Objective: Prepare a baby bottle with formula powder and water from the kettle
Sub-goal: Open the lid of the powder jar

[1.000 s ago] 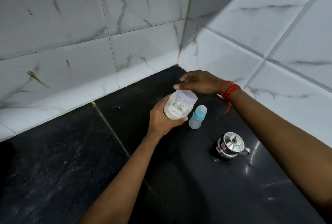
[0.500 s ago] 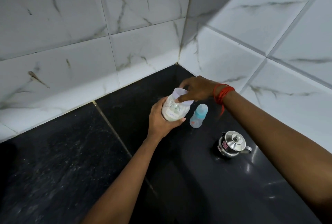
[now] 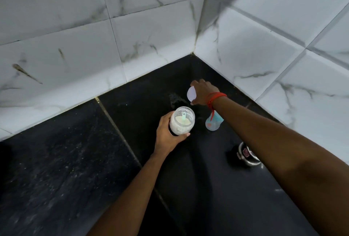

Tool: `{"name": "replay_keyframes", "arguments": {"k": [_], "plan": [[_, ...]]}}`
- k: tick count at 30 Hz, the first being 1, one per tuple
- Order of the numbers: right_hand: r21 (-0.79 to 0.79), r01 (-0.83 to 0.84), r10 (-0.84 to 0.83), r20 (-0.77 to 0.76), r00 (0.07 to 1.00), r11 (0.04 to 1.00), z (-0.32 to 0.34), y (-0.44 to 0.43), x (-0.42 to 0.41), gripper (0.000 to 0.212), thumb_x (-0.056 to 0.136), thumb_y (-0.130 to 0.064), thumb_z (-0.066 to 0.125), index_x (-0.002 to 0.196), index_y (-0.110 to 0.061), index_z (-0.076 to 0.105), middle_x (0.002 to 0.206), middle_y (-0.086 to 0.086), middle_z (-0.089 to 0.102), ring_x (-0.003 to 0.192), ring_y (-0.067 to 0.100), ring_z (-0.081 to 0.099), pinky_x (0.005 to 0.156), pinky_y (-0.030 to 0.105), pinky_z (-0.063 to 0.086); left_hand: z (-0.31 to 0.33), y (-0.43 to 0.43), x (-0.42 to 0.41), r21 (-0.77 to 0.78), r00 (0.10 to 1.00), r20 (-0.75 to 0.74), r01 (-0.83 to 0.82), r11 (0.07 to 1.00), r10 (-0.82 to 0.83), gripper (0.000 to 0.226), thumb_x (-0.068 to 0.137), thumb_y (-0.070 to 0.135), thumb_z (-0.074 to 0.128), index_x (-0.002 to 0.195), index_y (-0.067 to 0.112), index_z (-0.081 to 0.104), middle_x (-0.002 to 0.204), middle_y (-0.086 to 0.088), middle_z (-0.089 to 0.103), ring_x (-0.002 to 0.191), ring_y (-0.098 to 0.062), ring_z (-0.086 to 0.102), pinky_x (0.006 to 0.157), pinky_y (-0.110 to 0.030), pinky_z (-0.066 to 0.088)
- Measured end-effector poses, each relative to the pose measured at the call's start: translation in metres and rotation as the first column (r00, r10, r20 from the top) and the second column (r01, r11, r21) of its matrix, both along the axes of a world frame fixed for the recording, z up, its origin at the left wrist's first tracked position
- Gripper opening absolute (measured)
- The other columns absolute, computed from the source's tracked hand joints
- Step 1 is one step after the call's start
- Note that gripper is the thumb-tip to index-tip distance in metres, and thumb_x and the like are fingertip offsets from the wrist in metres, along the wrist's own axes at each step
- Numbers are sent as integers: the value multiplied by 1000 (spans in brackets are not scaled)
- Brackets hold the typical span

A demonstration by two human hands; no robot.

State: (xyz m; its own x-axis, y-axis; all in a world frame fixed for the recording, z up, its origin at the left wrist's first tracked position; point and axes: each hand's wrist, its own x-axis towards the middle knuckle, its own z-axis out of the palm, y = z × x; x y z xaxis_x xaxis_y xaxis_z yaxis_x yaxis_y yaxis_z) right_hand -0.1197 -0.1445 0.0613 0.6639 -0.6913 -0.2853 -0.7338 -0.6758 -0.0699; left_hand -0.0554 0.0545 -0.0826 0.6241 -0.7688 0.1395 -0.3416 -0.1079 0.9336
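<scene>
My left hand [image 3: 167,137] grips a clear jar of white formula powder [image 3: 181,121], which is uncapped, with a pale scoop lying on the powder inside. My right hand [image 3: 203,92] holds the jar's pale lilac lid [image 3: 191,93] tilted above the counter, behind the jar. A small baby bottle with a blue top [image 3: 214,122] stands just right of the jar, partly crossed by my right wrist and its red thread band. The steel kettle [image 3: 245,155] sits nearer on the right, mostly hidden under my right forearm.
The black stone counter [image 3: 75,169] runs into a corner of white marble-look wall tiles [image 3: 151,27] at the back and right. A joint line in the counter runs diagonally under my left arm.
The lid has come off the jar: my right hand lifted it and carried it back towards the corner. The jar now stands uncapped in my left hand.
</scene>
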Motion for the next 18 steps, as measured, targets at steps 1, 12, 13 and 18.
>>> {"name": "replay_keyframes", "arguments": {"k": [1, 12, 13, 18], "plan": [[4, -1, 1, -47, 999, 1000, -11, -2, 4, 84, 73, -41, 82, 143, -20, 40, 141, 12, 46, 128, 37, 48, 100, 51, 48, -4, 0, 2, 0, 1000, 1, 2, 1000, -2, 93, 57, 34, 99, 139, 26, 55, 137, 9, 58, 128, -4, 56, 106, -30, 52], [90, -23, 30, -79, 996, 996, -52, -9, 11, 81, 77, -36, 79, 145, -16, 40, 139, 14, 51, 124, 37, 54, 102, 50, 48, -12, -2, 7, 31, 1000, -22, 15, 999, -15, 94, 62, 40, 98, 143, 30, 51, 143, 12, 59, 135, -8, 55, 112, -44, 50], [94, -17, 22, -56, 998, 995, -47, -9, 8, 81, 77, -40, 78, 145, -16, 40, 139, 14, 52, 124, 36, 54, 102, 49, 48, -11, -1, 7, 48, 1000, -11, 4, 999, -4, 95, 61, 41, 97, 143, 30, 51, 143, 12, 57, 135, -8, 54, 112, -43, 50], [24, 23, -25, 94, 995, 999, -7, -10, -26, 71, 84, -57, 67, 140, -17, 49, 130, 12, 59, 117, 31, 58, 95, 43, 52, -5, 8, 1, 134, 997, 18, -76, 988, 74, 98, 62, 35, 99, 146, 20, 49, 145, 2, 52, 135, -18, 52, 112, -43, 48]]}}
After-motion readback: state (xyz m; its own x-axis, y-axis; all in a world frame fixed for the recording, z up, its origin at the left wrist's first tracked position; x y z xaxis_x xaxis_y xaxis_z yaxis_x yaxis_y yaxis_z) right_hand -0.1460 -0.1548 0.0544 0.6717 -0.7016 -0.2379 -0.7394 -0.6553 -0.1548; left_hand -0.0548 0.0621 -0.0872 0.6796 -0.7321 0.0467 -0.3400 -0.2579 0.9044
